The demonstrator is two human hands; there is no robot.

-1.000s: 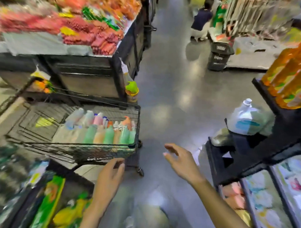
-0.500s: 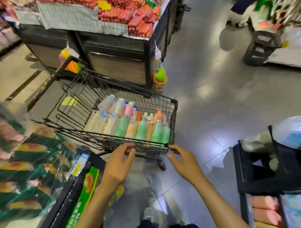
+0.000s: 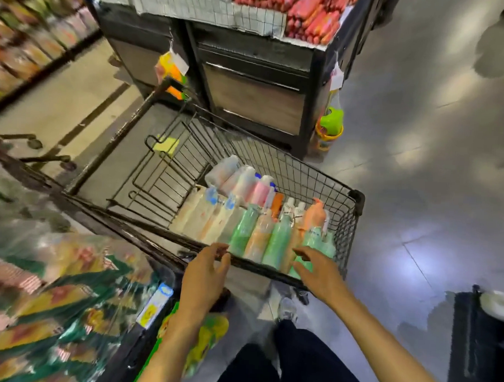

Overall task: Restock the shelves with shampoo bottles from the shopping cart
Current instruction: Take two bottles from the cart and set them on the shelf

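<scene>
Fingers over bottles, labels illegible

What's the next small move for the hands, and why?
Probably lower the right hand onto the nearest green bottle and close round it. Both hands are open and hold nothing. The right hovers over the bottles packed at the near end of the cart; the left hand is at the near rim, contact unclear. No bottle is lifted yet.
</scene>
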